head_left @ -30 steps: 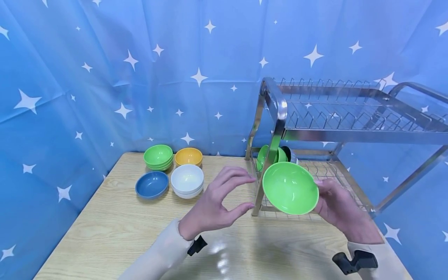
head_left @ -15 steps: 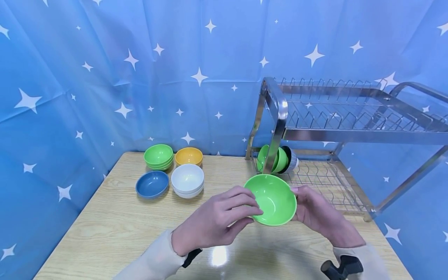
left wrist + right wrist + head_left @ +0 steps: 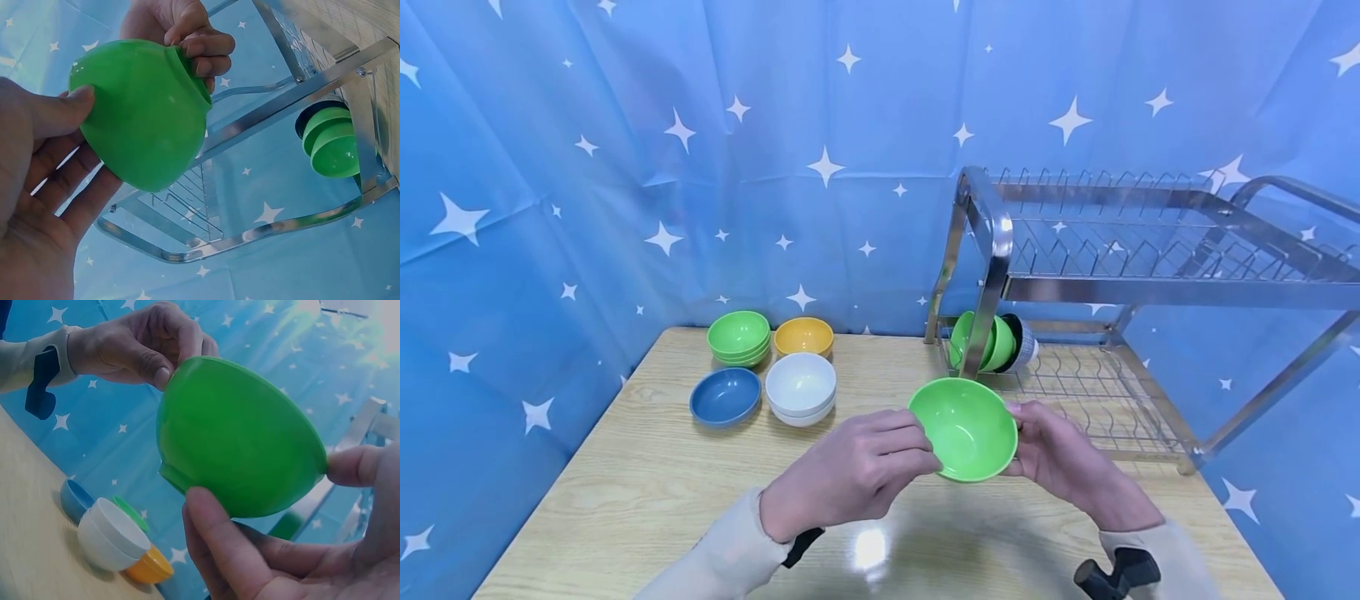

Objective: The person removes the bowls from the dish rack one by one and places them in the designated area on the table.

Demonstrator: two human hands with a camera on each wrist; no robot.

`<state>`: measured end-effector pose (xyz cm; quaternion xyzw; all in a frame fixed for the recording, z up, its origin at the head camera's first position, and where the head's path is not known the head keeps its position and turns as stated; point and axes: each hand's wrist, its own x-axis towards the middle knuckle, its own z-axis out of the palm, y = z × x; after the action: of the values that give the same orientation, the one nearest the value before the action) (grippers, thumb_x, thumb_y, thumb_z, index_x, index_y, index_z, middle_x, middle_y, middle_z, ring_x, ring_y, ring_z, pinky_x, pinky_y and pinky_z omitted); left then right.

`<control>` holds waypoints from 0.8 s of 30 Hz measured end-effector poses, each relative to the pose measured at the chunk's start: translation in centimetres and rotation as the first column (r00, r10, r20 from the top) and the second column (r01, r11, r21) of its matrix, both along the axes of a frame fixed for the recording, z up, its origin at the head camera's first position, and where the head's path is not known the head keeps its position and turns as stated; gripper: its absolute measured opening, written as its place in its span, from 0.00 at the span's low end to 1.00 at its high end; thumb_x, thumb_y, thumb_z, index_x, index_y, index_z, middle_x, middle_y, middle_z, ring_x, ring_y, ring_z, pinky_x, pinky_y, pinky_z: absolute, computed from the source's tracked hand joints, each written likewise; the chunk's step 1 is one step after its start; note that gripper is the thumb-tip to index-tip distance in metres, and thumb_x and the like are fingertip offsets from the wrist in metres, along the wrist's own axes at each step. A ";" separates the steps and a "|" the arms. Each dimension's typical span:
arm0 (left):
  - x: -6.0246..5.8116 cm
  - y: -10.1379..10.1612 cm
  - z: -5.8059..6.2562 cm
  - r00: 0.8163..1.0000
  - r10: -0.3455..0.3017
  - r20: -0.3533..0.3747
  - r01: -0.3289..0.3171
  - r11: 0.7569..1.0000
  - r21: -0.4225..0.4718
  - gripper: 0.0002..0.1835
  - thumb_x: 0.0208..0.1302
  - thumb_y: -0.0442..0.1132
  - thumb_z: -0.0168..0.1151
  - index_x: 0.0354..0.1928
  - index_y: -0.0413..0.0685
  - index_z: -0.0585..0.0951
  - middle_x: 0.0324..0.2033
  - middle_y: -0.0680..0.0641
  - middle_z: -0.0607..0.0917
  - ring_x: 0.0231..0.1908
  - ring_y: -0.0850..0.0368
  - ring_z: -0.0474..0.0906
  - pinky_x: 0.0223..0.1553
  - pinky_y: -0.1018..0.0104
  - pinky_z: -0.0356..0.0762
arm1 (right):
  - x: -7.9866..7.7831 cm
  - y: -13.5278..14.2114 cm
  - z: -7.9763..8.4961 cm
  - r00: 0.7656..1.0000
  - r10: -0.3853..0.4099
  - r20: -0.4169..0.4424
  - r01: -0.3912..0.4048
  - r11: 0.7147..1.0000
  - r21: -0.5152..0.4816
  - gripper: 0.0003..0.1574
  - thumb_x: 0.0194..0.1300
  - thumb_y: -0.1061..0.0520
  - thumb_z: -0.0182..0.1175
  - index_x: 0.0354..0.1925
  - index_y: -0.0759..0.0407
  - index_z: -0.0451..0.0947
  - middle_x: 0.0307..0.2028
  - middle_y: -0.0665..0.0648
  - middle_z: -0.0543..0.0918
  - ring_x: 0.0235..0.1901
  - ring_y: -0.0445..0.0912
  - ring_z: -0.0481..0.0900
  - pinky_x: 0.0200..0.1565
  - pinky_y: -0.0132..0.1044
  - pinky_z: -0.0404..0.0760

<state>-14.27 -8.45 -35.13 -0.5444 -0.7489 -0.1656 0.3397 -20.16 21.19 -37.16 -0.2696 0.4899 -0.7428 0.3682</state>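
Observation:
Between both hands a green bowl [image 3: 964, 432] is held up over the table, its inside tilted toward the head camera. My left hand [image 3: 856, 467] pinches the near left rim, with the thumb on the outer wall in the left wrist view and the fingers over the rim. The right hand [image 3: 1067, 462] grips the other side. In the right wrist view its thumb is at the rim and its fingertips [image 3: 203, 503] are by the foot of the bowl. More green bowls [image 3: 1000, 343] and a dark patterned bowl [image 3: 1024, 346] stand on edge in the rack's lower tier.
A two-tier metal dish rack [image 3: 1150, 289] stands at the right. At the table's back left are stacked green bowls [image 3: 738, 333], a yellow bowl [image 3: 805, 336], a blue bowl [image 3: 726, 397] and stacked white bowls [image 3: 801, 385]. A starry blue curtain [image 3: 880, 125] hangs behind.
The right hand has brought the green bowl left and lower, away from the front of the rack. The left hand, apart from it at first, now pinches its rim.

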 end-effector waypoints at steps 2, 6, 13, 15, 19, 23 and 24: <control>-0.1 -0.1 -0.1 1.000 -0.001 0.000 0.001 1.000 0.002 0.06 0.66 0.30 0.65 0.40 0.49 0.86 0.35 0.57 0.87 0.41 0.63 0.81 0.54 0.76 0.80 | 0.0 -0.1 0.0 1.000 -0.008 -0.013 0.008 1.000 0.019 0.32 0.84 0.56 0.25 0.66 0.55 0.74 0.57 0.52 0.81 0.56 0.46 0.84 0.60 0.45 0.85; -0.3 -0.3 -0.1 1.000 -0.006 -0.005 0.006 1.000 0.010 0.06 0.66 0.30 0.65 0.40 0.49 0.86 0.34 0.57 0.87 0.40 0.63 0.80 0.53 0.75 0.80 | 0.0 -0.3 0.2 0.997 -0.025 -0.071 0.029 0.998 0.056 0.30 0.85 0.54 0.26 0.66 0.55 0.73 0.57 0.53 0.80 0.56 0.46 0.84 0.59 0.46 0.85; -0.6 -0.9 0.0 0.999 0.033 -0.034 -0.032 0.999 0.028 0.07 0.64 0.29 0.66 0.39 0.49 0.87 0.35 0.56 0.87 0.41 0.62 0.81 0.53 0.74 0.82 | 0.4 -0.8 0.8 0.958 -0.151 -0.242 0.187 0.973 0.133 0.27 0.86 0.51 0.31 0.63 0.54 0.76 0.54 0.52 0.85 0.54 0.44 0.85 0.56 0.46 0.87; -0.7 -1.1 0.1 0.998 0.049 -0.037 -0.047 0.998 0.041 0.07 0.65 0.29 0.65 0.39 0.49 0.87 0.35 0.55 0.88 0.41 0.61 0.81 0.52 0.73 0.82 | 0.6 -1.0 0.9 0.925 -0.213 -0.313 0.272 0.949 0.157 0.27 0.86 0.50 0.34 0.63 0.57 0.76 0.54 0.51 0.86 0.54 0.43 0.85 0.55 0.45 0.87; -1.0 -1.6 0.3 0.997 0.071 -0.037 -0.068 0.995 0.077 0.06 0.66 0.29 0.64 0.37 0.48 0.87 0.34 0.55 0.87 0.39 0.61 0.81 0.48 0.72 0.83 | 0.7 -1.4 1.0 0.792 -0.353 -0.498 0.494 0.851 0.181 0.28 0.85 0.51 0.42 0.64 0.71 0.74 0.52 0.50 0.86 0.52 0.43 0.86 0.54 0.42 0.87; -1.6 -2.3 0.6 0.995 0.100 -0.022 -0.097 0.989 0.109 0.06 0.66 0.29 0.65 0.36 0.47 0.87 0.33 0.54 0.87 0.37 0.61 0.81 0.46 0.72 0.83 | 0.8 -1.9 1.1 0.604 -0.464 -0.648 0.670 0.736 0.097 0.21 0.80 0.59 0.51 0.62 0.73 0.74 0.51 0.51 0.86 0.50 0.42 0.87 0.51 0.37 0.88; -1.7 -2.5 0.6 0.994 0.110 -0.019 -0.107 0.988 0.115 0.06 0.66 0.29 0.65 0.36 0.47 0.86 0.33 0.54 0.87 0.37 0.60 0.82 0.46 0.72 0.83 | 0.8 -2.0 1.2 0.557 -0.482 -0.677 0.696 0.715 0.064 0.20 0.79 0.61 0.53 0.61 0.72 0.75 0.51 0.50 0.86 0.50 0.41 0.86 0.51 0.35 0.87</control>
<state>-16.00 -10.96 -34.51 -0.4848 -0.7624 -0.1824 0.3878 -19.41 19.15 -35.96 -0.2486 0.7586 -0.6004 -0.0483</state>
